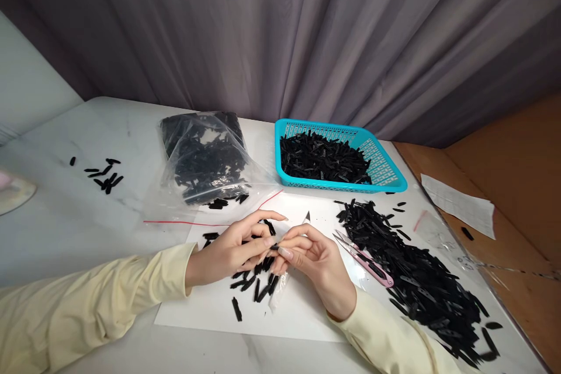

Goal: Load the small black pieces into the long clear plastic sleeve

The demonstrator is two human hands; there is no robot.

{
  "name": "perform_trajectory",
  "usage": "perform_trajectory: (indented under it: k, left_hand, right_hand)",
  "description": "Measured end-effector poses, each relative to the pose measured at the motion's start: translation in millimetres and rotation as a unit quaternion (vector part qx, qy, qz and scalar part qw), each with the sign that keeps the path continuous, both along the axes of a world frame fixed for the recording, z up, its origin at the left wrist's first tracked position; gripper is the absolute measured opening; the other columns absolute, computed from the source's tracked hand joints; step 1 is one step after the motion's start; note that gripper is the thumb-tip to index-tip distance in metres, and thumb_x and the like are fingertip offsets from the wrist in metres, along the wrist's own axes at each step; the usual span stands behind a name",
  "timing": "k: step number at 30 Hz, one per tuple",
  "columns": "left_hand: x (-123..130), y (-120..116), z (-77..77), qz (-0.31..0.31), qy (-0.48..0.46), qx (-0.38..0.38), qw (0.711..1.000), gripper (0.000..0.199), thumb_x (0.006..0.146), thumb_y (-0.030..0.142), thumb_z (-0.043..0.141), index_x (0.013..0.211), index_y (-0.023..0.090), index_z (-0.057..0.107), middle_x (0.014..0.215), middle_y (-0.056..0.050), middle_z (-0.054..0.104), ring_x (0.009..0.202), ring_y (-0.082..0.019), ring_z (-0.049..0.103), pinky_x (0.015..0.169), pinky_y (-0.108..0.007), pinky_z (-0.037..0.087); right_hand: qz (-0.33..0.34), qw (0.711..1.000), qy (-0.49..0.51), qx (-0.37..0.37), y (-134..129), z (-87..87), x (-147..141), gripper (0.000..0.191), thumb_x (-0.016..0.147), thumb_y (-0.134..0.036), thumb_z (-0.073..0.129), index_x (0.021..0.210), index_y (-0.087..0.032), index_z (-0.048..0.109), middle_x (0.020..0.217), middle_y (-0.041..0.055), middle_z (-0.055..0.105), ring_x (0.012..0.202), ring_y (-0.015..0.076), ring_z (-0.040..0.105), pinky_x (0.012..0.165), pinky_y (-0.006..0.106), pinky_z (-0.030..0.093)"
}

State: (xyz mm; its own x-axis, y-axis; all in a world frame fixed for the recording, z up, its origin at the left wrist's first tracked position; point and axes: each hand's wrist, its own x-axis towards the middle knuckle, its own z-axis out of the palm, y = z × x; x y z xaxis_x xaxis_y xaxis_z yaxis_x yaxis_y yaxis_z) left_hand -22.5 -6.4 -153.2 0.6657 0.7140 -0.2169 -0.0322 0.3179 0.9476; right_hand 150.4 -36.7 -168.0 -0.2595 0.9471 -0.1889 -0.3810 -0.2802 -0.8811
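Observation:
Over a white sheet (197, 310), my left hand (236, 248) and my right hand (313, 260) meet fingertip to fingertip. Pinched between them is a small black strip (275, 247), partly covered by the fingers. My left index finger stretches out above it. Several loose black strips (249, 283) lie on the sheet beneath my hands. A slim white tool with a dark pointed tip (307, 217) rests behind my right hand, its middle hidden. Just right of that hand lie pink-handled snips (370, 266).
A blue basket (342, 188) of black strips stands at the back. Left of it lies a clear zip bag (205, 158) with more inside. A long heap of strips (416, 280) covers the right side; paper (460, 204) lies beyond the table edge. Loose strips (105, 175) lie left.

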Motion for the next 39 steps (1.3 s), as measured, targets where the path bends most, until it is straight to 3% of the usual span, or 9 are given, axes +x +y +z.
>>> perform_trajectory:
  k: [10, 14, 16, 18, 20, 22, 26, 33, 39]
  left_hand:
    - [-1, 1, -0.9, 0.017, -0.008, -0.024, 1.000, 0.031, 0.089, 0.032, 0.043, 0.116, 0.018, 0.044, 0.061, 0.006, 0.045, 0.033, -0.002, 0.027, 0.032, -0.017, 0.015]
    - [-1, 5, -1.5, 0.026, -0.028, -0.031, 0.999, 0.032, 0.091, 0.034, 0.032, 0.115, 0.017, 0.044, 0.064, 0.004, 0.050, 0.030, -0.002, 0.029, 0.032, -0.018, 0.017]
    - [-1, 7, -1.2, 0.025, -0.037, -0.030, 0.999, 0.035, 0.091, 0.036, 0.029, 0.115, 0.015, 0.043, 0.063, 0.003, 0.052, 0.029, -0.002, 0.028, 0.032, -0.018, 0.017]
    - [-2, 8, -0.9, 0.025, -0.040, -0.036, 0.998, 0.039, 0.091, 0.040, 0.025, 0.116, 0.015, 0.043, 0.062, 0.002, 0.053, 0.028, -0.003, 0.026, 0.032, -0.018, 0.015]
    - [-2, 7, -1.4, 0.024, -0.042, -0.038, 0.998, 0.043, 0.091, 0.042, 0.022, 0.119, 0.015, 0.041, 0.062, 0.001, 0.056, 0.028, -0.003, 0.025, 0.032, -0.018, 0.016]
    - [-3, 7, -3.1, 0.019, -0.047, -0.033, 0.998, 0.046, 0.092, 0.043, 0.019, 0.122, 0.015, 0.040, 0.063, -0.002, 0.059, 0.029, -0.004, 0.026, 0.032, -0.018, 0.016]
    - [-2, 7, -8.4, 0.015, -0.080, -0.056, 0.995, 0.045, 0.092, 0.044, 0.022, 0.120, 0.016, 0.043, 0.061, 0.000, 0.056, 0.029, -0.004, 0.026, 0.030, -0.018, 0.014]
    - [1, 6, -3.0, 0.044, -0.081, -0.049, 0.995, 0.038, 0.094, 0.041, 0.024, 0.087, 0.016, 0.052, 0.051, 0.006, 0.039, 0.029, -0.003, 0.023, 0.027, -0.018, 0.010]
    - [1, 4, -2.1, 0.048, -0.059, 0.003, 0.997, 0.034, 0.093, 0.041, 0.030, 0.104, 0.018, 0.052, 0.059, 0.004, 0.046, 0.032, -0.004, 0.027, 0.028, -0.019, 0.012]
  right_hand:
    - [-0.030, 0.996, -0.074, 0.041, -7, 2.5, 0, 0.020, 0.071, -0.026, 0.074, 0.081, -0.017, 0.059, 0.072, 0.0031, 0.069, 0.062, 0.0155, 0.068, 0.062, 0.028, 0.058]
    - [-0.097, 0.973, -0.163, 0.133, 18, 18.2, 17, 0.018, 0.073, -0.027, 0.072, 0.082, -0.017, 0.060, 0.074, 0.0050, 0.069, 0.065, 0.0185, 0.068, 0.067, 0.033, 0.058]
    - [-0.143, 0.937, -0.240, 0.210, 42, 29.5, 30, 0.018, 0.075, -0.028, 0.070, 0.086, -0.019, 0.059, 0.081, 0.0057, 0.069, 0.070, 0.0199, 0.068, 0.071, 0.036, 0.057]
    - [-0.163, 0.866, -0.365, 0.300, 63, 39.9, 39, 0.016, 0.078, -0.029, 0.067, 0.089, -0.020, 0.059, 0.088, 0.0070, 0.069, 0.080, 0.0228, 0.067, 0.078, 0.041, 0.054]
    - [-0.144, 0.771, -0.482, 0.391, 71, 46.6, 38, 0.012, 0.079, -0.027, 0.065, 0.088, -0.020, 0.061, 0.095, 0.0093, 0.068, 0.092, 0.0267, 0.062, 0.084, 0.046, 0.048]
    - [-0.074, 0.713, -0.526, 0.458, 63, 47.7, 26, 0.006, 0.082, -0.022, 0.061, 0.087, -0.019, 0.062, 0.095, 0.0102, 0.067, 0.095, 0.0271, 0.058, 0.084, 0.045, 0.045]
    - [0.054, 0.715, -0.488, 0.497, 26, 36.8, -13, 0.012, 0.086, -0.013, 0.051, 0.092, -0.018, 0.060, 0.090, 0.0091, 0.063, 0.086, 0.0225, 0.053, 0.075, 0.037, 0.046]
    - [0.034, 0.731, -0.517, 0.444, 15, 22.0, -40, 0.011, 0.078, -0.007, 0.055, 0.081, -0.017, 0.057, 0.089, 0.0081, 0.057, 0.081, 0.0224, 0.046, 0.068, 0.036, 0.042]
    - [0.028, 0.739, -0.494, 0.456, 14, 25.9, -33, 0.010, 0.080, -0.010, 0.052, 0.077, -0.019, 0.052, 0.081, 0.0056, 0.058, 0.080, 0.0210, 0.048, 0.069, 0.034, 0.043]
